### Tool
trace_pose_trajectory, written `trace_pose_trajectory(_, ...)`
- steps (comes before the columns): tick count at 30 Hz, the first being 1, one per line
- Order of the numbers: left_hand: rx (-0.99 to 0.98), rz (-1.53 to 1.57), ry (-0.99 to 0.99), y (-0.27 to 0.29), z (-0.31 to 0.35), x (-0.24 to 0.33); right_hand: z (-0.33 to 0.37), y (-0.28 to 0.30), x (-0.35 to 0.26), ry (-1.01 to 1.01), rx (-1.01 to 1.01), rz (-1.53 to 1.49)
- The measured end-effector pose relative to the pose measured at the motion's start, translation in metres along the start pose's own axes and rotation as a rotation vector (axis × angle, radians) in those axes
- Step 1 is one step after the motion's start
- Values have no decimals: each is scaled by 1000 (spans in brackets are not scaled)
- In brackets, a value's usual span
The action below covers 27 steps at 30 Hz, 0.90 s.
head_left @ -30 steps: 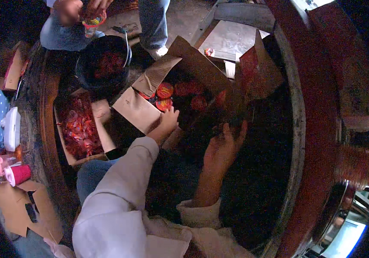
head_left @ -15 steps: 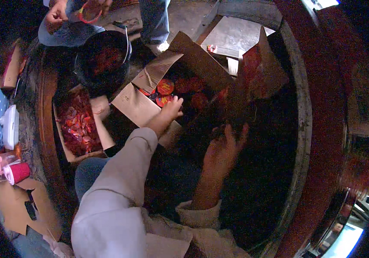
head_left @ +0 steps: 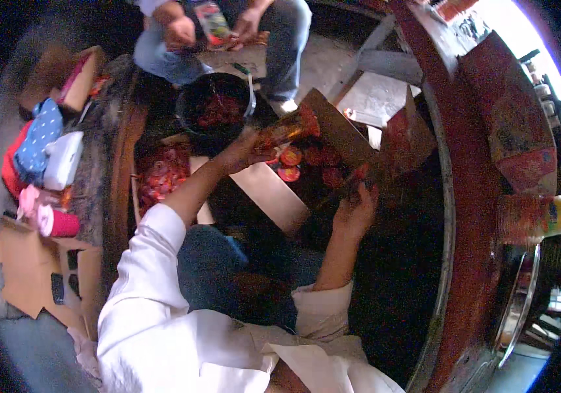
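My left hand [head_left: 244,154] is closed around a jar [head_left: 286,131] with orange-amber contents and a red end, held tilted over the cardboard box. Inside the open box [head_left: 271,193], several round red lids [head_left: 290,156] show beside and below that jar. My right hand [head_left: 357,213] is at the box's right side, close to its dark inner flap. Its fingers are bent and apart, and I make out nothing held in them, though the shadow there is deep. Left of the box lies a shallow carton [head_left: 162,173] of glossy red packets.
A black bucket [head_left: 215,108] with reddish contents stands beyond the carton. Across from me, another person's hands [head_left: 244,29] hold a colourful packet [head_left: 213,25]. At left are a pink cup [head_left: 58,221], a white container [head_left: 64,160] and torn cardboard [head_left: 28,265]. A wooden edge [head_left: 480,196] runs along the right.
My left hand has come up from the lids in the box with a jar in it. The right hand stays by the box's right side. The view has shifted, and the other person now holds a packet.
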<state>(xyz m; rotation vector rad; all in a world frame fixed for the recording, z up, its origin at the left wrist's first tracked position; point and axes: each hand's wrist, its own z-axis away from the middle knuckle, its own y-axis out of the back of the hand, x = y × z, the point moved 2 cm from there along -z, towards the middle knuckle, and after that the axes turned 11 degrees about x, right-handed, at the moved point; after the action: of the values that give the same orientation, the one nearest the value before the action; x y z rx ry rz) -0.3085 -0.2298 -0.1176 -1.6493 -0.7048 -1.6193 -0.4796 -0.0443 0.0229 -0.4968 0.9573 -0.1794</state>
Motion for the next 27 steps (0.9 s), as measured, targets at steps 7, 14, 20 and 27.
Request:
trace_pose_trajectory(7,-28,659,56,47,157,131,-10,4,38,24,-226,115)
trace_pose_trajectory(14,50,481,-52,38,311,191,90,-22,60,-53,-432,141)
trace_pose_trajectory(20,543,441,-209,52,332,172,156,-39,111,236,-862,246)
trace_pose_trajectory(27,891,400,-393,94,343,159,257,-51,141,388,-1107,382)
